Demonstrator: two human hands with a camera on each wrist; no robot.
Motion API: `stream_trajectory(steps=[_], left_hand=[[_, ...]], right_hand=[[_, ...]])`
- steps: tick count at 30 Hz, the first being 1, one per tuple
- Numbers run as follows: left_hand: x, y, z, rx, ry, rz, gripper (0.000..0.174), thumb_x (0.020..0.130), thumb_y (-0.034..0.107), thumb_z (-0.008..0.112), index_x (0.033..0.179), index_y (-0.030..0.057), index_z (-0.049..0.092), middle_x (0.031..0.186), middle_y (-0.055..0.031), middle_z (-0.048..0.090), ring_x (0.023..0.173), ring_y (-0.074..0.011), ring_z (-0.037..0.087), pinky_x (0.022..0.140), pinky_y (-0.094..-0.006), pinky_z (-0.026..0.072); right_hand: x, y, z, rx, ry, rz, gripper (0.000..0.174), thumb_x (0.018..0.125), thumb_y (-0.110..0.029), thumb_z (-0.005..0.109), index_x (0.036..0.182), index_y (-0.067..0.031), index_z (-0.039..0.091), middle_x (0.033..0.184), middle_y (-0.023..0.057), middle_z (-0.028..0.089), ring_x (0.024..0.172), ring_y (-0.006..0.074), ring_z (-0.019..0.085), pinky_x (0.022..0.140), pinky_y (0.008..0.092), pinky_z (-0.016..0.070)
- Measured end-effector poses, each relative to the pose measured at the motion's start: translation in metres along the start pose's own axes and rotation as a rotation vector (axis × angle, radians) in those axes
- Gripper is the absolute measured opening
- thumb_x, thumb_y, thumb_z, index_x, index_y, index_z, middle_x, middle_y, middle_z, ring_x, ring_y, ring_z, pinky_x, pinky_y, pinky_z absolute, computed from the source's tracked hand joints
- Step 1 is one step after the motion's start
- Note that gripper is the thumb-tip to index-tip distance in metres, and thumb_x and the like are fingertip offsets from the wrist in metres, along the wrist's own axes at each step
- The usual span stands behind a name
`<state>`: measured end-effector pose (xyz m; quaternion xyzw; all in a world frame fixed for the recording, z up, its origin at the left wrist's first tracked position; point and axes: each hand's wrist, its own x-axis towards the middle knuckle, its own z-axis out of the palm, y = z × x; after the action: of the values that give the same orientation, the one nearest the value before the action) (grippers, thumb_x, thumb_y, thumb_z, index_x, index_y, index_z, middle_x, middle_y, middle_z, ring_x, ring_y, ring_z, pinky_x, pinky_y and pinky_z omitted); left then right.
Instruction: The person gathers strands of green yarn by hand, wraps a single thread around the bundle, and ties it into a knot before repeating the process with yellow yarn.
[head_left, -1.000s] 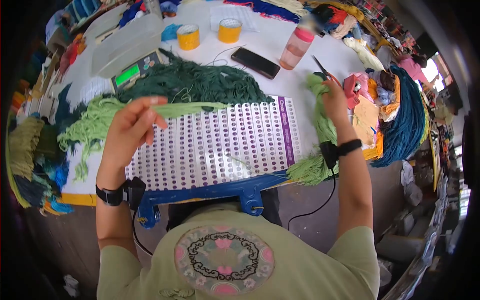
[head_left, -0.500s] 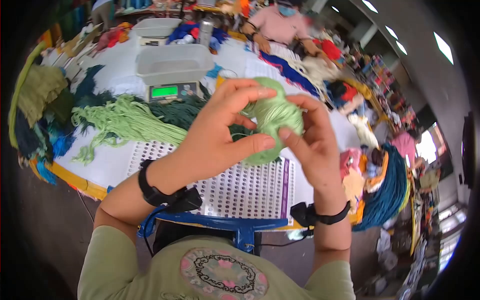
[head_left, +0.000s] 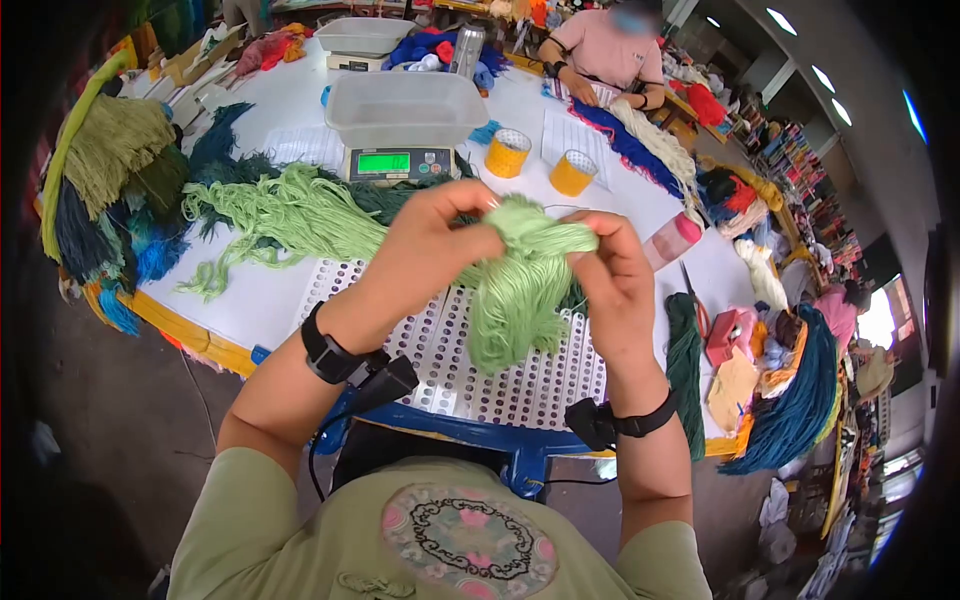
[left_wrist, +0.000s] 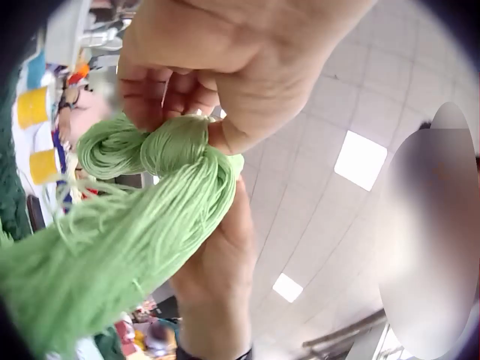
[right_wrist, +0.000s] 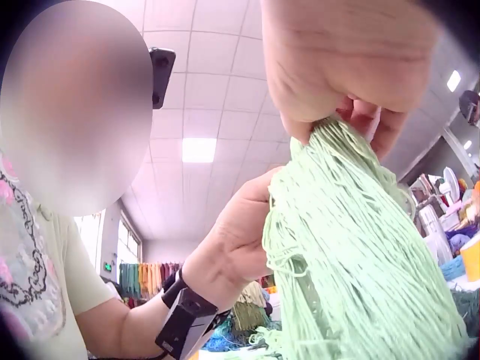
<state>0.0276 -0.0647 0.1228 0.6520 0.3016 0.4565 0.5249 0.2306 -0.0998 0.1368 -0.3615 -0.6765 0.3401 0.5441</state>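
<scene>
Both hands hold a skein of light green thread [head_left: 520, 310] in the air over the perforated white card sheets [head_left: 430, 350]. The left hand [head_left: 420, 250] pinches its gathered top between thumb and fingers; in the left wrist view a looped knot of thread [left_wrist: 176, 146] shows under those fingertips. From the other side, the right hand [head_left: 620, 290] grips the skein near its top, thumb against the strands. Loose strands hang down in a thick tassel, filling much of the right wrist view. A second light green bundle [head_left: 290, 215] lies on the table, left of the hands.
Dark green thread [head_left: 685, 370] lies at the table's right. Behind the hands stand a digital scale [head_left: 395, 163] with a clear plastic tub [head_left: 405, 110], and two yellow tape rolls [head_left: 573, 173]. Scissors [head_left: 697, 300] and a pink bottle [head_left: 675, 240] lie right. Another person [head_left: 605, 60] sits opposite.
The right hand has lifted the light green skein from the table's right side to the middle. The left hand, empty before, has taken hold too. The skein has turned, its strands now hanging down.
</scene>
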Motion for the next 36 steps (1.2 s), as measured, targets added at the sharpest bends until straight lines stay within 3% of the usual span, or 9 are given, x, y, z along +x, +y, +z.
stream_trajectory(steps=[7, 11, 14, 16, 18, 22, 28, 33, 36], left_hand=[[0.003, 0.015, 0.013, -0.865, 0.052, -0.135, 0.023, 0.086, 0.007, 0.051, 0.107, -0.0013, 0.056, 0.091, -0.0054, 0.063, 0.085, -0.0155, 0.063, 0.077, -0.0291, 0.0515], [0.006, 0.008, 0.015, -0.867, -0.015, -0.159, 0.024, 0.088, 0.009, 0.05, 0.109, -0.0026, 0.054, 0.095, -0.0083, 0.064, 0.085, -0.0164, 0.064, 0.08, -0.0306, 0.0523], [0.006, 0.014, 0.014, -0.759, -0.076, -0.186, 0.027, 0.088, 0.012, 0.05, 0.111, -0.0012, 0.054, 0.094, -0.0084, 0.064, 0.086, -0.0169, 0.062, 0.082, -0.0312, 0.0503], [0.008, 0.018, 0.01, -0.636, -0.188, -0.198, 0.03, 0.088, 0.014, 0.05, 0.114, 0.0004, 0.054, 0.093, -0.0075, 0.063, 0.088, -0.0178, 0.061, 0.084, -0.0323, 0.0485], [0.01, 0.023, 0.008, -0.655, -0.257, -0.078, 0.032, 0.087, 0.013, 0.049, 0.116, -0.0005, 0.053, 0.09, -0.0084, 0.063, 0.086, -0.0186, 0.061, 0.084, -0.0329, 0.0478], [0.018, 0.056, 0.018, -0.663, -0.057, 0.009, 0.032, 0.091, 0.013, 0.046, 0.119, -0.001, 0.051, 0.092, -0.0107, 0.064, 0.081, -0.0195, 0.062, 0.081, -0.0332, 0.0493], [0.048, 0.061, 0.02, -0.053, -0.401, 0.019, 0.025, 0.091, 0.018, 0.057, 0.108, -0.0005, 0.058, 0.08, -0.0049, 0.064, 0.064, -0.0084, 0.058, 0.059, -0.0208, 0.0459], [0.04, 0.092, 0.019, 0.115, -0.519, -0.126, 0.031, 0.09, 0.025, 0.06, 0.105, -0.0017, 0.059, 0.068, -0.006, 0.062, 0.049, -0.0075, 0.054, 0.044, -0.0185, 0.0403], [0.043, 0.063, -0.01, -0.039, -0.973, -0.384, 0.054, 0.084, 0.043, 0.067, 0.104, -0.0062, 0.058, 0.079, -0.0193, 0.068, 0.06, -0.0191, 0.067, 0.046, -0.0268, 0.053]], right_hand=[[-0.006, 0.004, 0.003, 0.693, 0.086, 0.513, 0.024, 0.095, -0.013, 0.047, 0.116, -0.0013, 0.052, 0.11, 0.0044, 0.061, 0.097, 0.0132, 0.059, 0.087, 0.0287, 0.0459], [-0.003, -0.005, 0.002, -0.033, 0.138, -0.075, 0.05, 0.067, 0.011, 0.051, 0.114, -0.0058, 0.054, 0.103, 0.0001, 0.059, 0.099, 0.0154, 0.053, 0.089, 0.0315, 0.0415], [-0.003, -0.019, -0.007, -0.764, 0.045, -0.394, 0.043, 0.066, 0.011, 0.05, 0.106, -0.0043, 0.057, 0.098, 0.0, 0.06, 0.095, 0.0167, 0.056, 0.087, 0.0352, 0.0425], [-0.001, 0.001, -0.022, -0.578, 0.067, -0.334, 0.033, 0.072, 0.01, 0.051, 0.1, -0.0046, 0.059, 0.1, 0.0013, 0.063, 0.093, 0.0158, 0.058, 0.083, 0.0328, 0.0445], [0.002, 0.006, -0.032, 0.501, 0.207, 0.268, 0.029, 0.077, 0.008, 0.052, 0.102, -0.0052, 0.059, 0.101, 0.0027, 0.065, 0.092, 0.0146, 0.06, 0.08, 0.0285, 0.0456], [-0.001, 0.016, -0.051, 0.559, 0.023, 0.495, 0.044, 0.077, 0.01, 0.051, 0.118, -0.0055, 0.055, 0.112, 0.0033, 0.062, 0.103, 0.0151, 0.058, 0.087, 0.0258, 0.0438], [0.009, -0.029, -0.041, 0.385, -0.04, 0.159, 0.059, 0.073, 0.005, 0.054, 0.13, -0.0063, 0.047, 0.118, 0.0051, 0.059, 0.108, 0.0173, 0.055, 0.091, 0.0261, 0.0419], [0.02, -0.031, -0.06, -0.197, -0.06, 0.061, 0.02, 0.081, -0.012, 0.056, 0.099, -0.0034, 0.062, 0.072, 0.0008, 0.063, 0.071, 0.0119, 0.057, 0.068, 0.0265, 0.0447], [0.031, -0.047, -0.08, 0.321, -0.03, -0.017, 0.021, 0.092, -0.02, 0.057, 0.102, -0.002, 0.058, 0.095, 0.0084, 0.065, 0.092, 0.014, 0.063, 0.084, 0.0259, 0.0487]])
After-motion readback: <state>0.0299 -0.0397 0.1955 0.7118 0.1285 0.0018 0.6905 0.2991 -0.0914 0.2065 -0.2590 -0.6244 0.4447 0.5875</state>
